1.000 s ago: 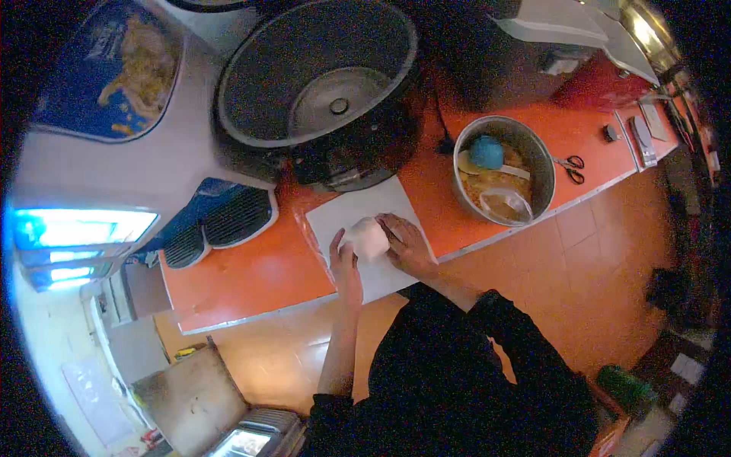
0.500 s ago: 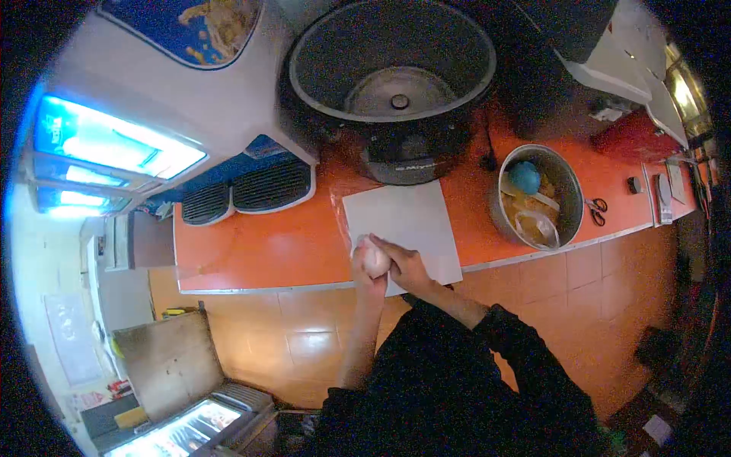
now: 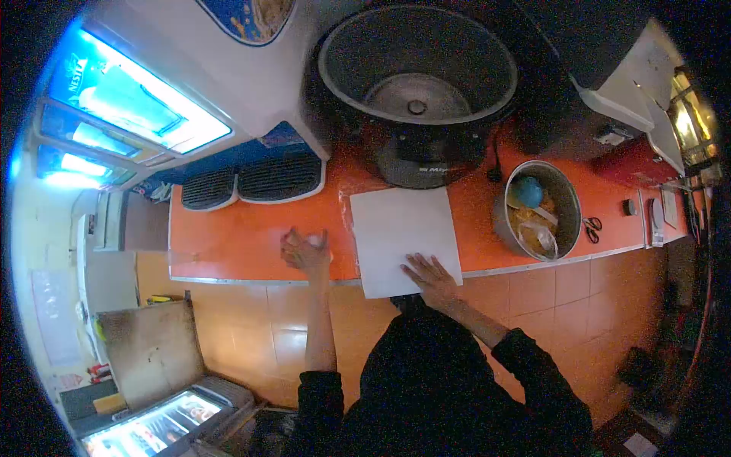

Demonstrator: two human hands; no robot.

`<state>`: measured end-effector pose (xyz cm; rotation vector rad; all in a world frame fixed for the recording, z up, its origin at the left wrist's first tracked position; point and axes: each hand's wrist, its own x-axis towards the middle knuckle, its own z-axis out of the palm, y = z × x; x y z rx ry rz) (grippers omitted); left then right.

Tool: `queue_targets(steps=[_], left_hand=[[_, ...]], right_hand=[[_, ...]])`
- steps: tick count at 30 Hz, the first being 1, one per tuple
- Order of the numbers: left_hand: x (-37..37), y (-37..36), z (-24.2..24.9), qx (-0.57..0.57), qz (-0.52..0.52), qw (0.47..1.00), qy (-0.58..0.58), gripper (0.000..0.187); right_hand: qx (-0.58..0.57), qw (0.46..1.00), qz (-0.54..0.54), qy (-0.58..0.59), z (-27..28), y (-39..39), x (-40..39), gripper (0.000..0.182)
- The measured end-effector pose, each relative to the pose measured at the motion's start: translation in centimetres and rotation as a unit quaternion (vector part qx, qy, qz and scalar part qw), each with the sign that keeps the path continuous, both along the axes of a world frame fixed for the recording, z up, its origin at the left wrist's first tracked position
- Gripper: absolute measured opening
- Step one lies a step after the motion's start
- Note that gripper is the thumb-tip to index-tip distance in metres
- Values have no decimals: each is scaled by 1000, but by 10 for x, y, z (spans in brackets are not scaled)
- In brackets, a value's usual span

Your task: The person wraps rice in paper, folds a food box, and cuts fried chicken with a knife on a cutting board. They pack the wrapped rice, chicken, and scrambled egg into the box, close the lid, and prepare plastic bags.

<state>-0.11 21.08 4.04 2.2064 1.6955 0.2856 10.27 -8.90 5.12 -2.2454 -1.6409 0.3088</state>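
Fingers of my left hand (image 3: 306, 250) curl around a pale wrapped lump (image 3: 316, 242), holding it over the bare orange worktop (image 3: 244, 240) well to the left of the white sheet (image 3: 403, 238). My right hand (image 3: 429, 273) lies flat on the near edge of that sheet, fingers spread wide, gripping nothing. As I judge it, the step in hand is setting a finished lump aside, so the next move calls for lowering it gently onto the worktop and letting go without squashing it, while the right hand pins the sheet.

How much of the lump I grip I cannot tell; my fingers cover most of it, and it shows only as a pale patch. The metal bowl (image 3: 541, 207) at the right holds a blue thing, a pale spoon and some yellowish filling, too small to name. Scissors (image 3: 592, 227) lie just beside it. The big cooker pot (image 3: 417, 65) behind the sheet looks empty, though its lower front is dark.
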Motion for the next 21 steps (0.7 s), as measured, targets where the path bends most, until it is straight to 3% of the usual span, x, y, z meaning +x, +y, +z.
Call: queue_targets(steps=[1,2,3,4,6,8,9,10,11,13,15,16,17,19,21], left_hand=[[10,-19,23,179,-87,980,-9,57],[16,-32,21,262,-134,956,-19,55],[21,-45,18,347,-175,921,-21,53],[25,-50,-11,367,-218,904,19,45],[34,-55,-43,387,-269,880,50,39],[42,-59,-52,191,-255,947,33,27],[40,-57,-52,190,-268,944,27,27],[33,-50,-47,47,-236,966,-91,21],[25,-43,-44,-99,-196,954,-202,15],[3,-33,-21,-84,-224,934,-266,10],[-17,-11,-11,-58,-277,913,-295,13],[-28,-8,4,-243,-189,843,-442,20],[-44,-5,28,-413,-88,717,-555,28],[-64,13,74,-323,-111,783,-520,41],[-73,-2,150,-288,-125,832,-457,44]], right_hand=[[0,999,-18,-39,-14,-8,2,64],[-3,999,-23,-40,-28,-16,5,64],[25,998,-40,45,-42,-23,9,67],[55,989,-57,127,-47,-27,11,70],[68,980,-130,135,-16,-24,15,67],[82,964,-211,140,-4,-23,17,66],[78,973,-182,116,-10,-24,18,65],[73,982,-151,92,-16,-27,19,64],[73,980,-164,88,-18,-27,21,64],[-13,996,-81,-20,-22,-23,22,60],[10,995,-94,-10,-43,-15,11,59],[35,995,-95,-3,-47,-11,11,59],[38,994,-101,-4,-41,-10,11,59],[-56,995,-78,39,-8,-9,15,58],[16,997,-71,19,32,-25,21,54]])
